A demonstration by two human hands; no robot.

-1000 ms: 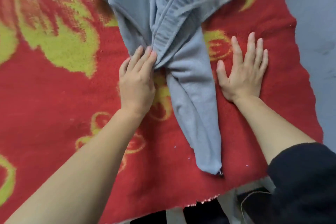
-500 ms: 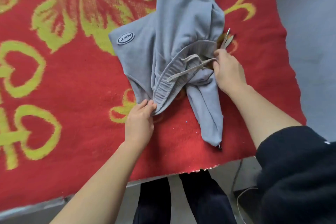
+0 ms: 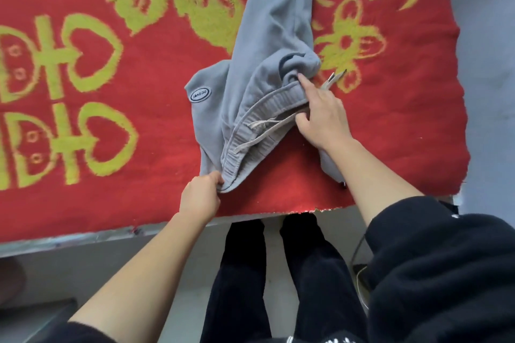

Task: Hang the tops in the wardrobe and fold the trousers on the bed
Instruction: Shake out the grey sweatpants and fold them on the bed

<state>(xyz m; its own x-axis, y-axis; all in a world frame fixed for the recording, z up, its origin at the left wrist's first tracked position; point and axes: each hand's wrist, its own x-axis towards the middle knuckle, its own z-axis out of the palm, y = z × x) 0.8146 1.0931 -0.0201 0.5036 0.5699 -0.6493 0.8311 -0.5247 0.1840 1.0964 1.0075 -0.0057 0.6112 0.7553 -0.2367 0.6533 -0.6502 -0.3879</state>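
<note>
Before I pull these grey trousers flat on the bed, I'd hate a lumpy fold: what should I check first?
1. Grip of left hand on the waistband corner: ok, pinched.
2. Grip of right hand on the waistband's other end: ok.
3. Whether the grey trousers lie flat: not ok, bunched by the right hand.
4. Whether the drawstring is tucked away: not ok, loose across the waistband.
5. Both legs aligned: cannot tell, one runs out of view.
</note>
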